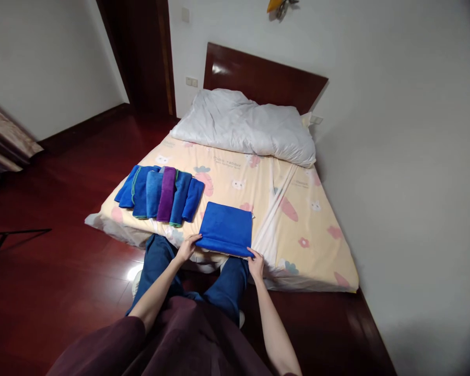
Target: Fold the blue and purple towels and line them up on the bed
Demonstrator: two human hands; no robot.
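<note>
A blue towel (pixel 226 224) lies spread as a rectangle near the foot of the bed, its near edge turned up in a narrow fold. My left hand (pixel 187 247) pinches the near left corner of that fold. At the near right corner, the fingers of my right hand (pixel 255 262) are closed on the cloth. To the left lies a row of folded towels, mostly blue, with a purple towel (pixel 166 194) among them. Green edging shows on some of the blue ones.
The bed (pixel 238 184) has a cream sheet printed with carrots and rabbits. A bunched grey-white quilt (pixel 246 125) lies by the dark wooden headboard (pixel 264 75). A wall runs along the right side. Dark red floor (pixel 82 271) spreads to the left, where a thin black stand leg (pixel 19 232) juts in.
</note>
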